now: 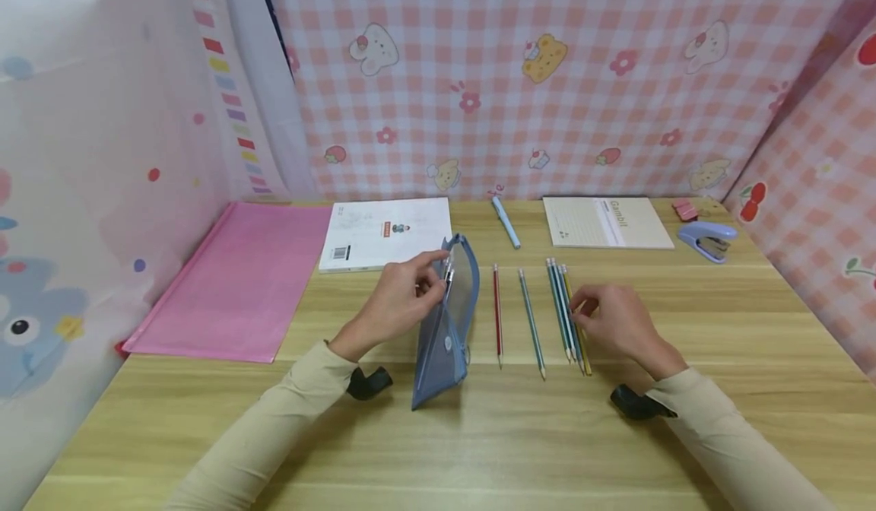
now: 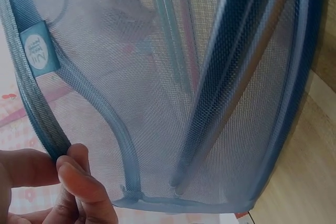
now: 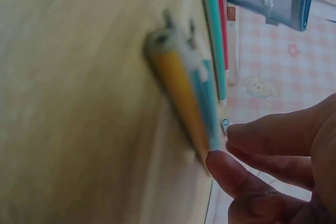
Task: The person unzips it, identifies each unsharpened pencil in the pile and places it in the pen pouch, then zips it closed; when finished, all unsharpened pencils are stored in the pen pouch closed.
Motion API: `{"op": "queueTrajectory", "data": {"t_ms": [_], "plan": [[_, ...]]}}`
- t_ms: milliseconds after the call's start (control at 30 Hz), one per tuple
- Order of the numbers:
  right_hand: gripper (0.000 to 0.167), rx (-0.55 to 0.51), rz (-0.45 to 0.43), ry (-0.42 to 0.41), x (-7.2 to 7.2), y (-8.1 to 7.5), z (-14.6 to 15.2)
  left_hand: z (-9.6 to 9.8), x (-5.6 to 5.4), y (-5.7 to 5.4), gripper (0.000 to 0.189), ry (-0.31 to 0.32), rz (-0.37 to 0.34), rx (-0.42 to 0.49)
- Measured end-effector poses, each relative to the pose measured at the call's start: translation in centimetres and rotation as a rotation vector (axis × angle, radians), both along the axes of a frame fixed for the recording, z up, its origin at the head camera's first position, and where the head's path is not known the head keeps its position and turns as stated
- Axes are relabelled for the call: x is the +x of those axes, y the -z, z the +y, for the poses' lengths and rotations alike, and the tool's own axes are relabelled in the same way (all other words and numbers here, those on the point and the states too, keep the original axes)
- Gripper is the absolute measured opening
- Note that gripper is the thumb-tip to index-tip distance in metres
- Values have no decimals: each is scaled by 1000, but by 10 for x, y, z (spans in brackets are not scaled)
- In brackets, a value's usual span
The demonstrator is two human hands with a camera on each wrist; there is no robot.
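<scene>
My left hand (image 1: 400,298) pinches the zipped edge of a blue mesh pencil case (image 1: 460,336), which stands upright on the table. Through the mesh (image 2: 157,129), a slim pen or pencil (image 2: 236,93) shows inside. My right hand (image 1: 616,321) is at the right side of a small group of pencils, teal ones (image 1: 557,309) and a yellow one (image 1: 586,359). In the right wrist view, its thumb and fingers (image 3: 278,135) are apart, one fingertip at the pencils' end; contact is hard to judge. A red pencil (image 1: 497,317) and another teal pencil (image 1: 531,325) lie separately between case and group.
A pink folder (image 1: 233,283) lies at the left, with a white book (image 1: 386,233) behind the case. Along the back are a light blue pen (image 1: 506,223), a beige notebook (image 1: 605,222), a pink clip (image 1: 684,209) and a lavender stapler (image 1: 708,239). Patterned cloth walls surround the table.
</scene>
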State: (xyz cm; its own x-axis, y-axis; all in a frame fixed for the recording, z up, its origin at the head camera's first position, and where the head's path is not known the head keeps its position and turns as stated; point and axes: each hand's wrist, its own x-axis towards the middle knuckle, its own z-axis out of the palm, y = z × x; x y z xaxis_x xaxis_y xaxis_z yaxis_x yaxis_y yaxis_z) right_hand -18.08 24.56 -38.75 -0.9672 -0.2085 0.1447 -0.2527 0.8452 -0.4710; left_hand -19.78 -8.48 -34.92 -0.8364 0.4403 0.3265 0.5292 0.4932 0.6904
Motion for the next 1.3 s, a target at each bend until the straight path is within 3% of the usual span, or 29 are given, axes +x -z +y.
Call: {"op": "queueTrajectory", "data": {"t_ms": [267,467,733,900,1100,1300], "plan": [[3,50,-30,-25,-3,6,5,1,0,2,43,4,7,-26],[14,103,-53,-9,-5,4,0,-2,1,4,43,4,19,-19],[30,-68,-227,80,-7,2,6,-4,1,3,42,-7,41,-20],[31,-135,-257,127,-5,2,11,-2,2,2,43,-2,30,-17],[36,-254,-217,156,-2,-3,3,0,2,3,44,21,24,-15],[36,-417,-139,94,1,-5,-24,1,1,5,43,14,26,0]]}}
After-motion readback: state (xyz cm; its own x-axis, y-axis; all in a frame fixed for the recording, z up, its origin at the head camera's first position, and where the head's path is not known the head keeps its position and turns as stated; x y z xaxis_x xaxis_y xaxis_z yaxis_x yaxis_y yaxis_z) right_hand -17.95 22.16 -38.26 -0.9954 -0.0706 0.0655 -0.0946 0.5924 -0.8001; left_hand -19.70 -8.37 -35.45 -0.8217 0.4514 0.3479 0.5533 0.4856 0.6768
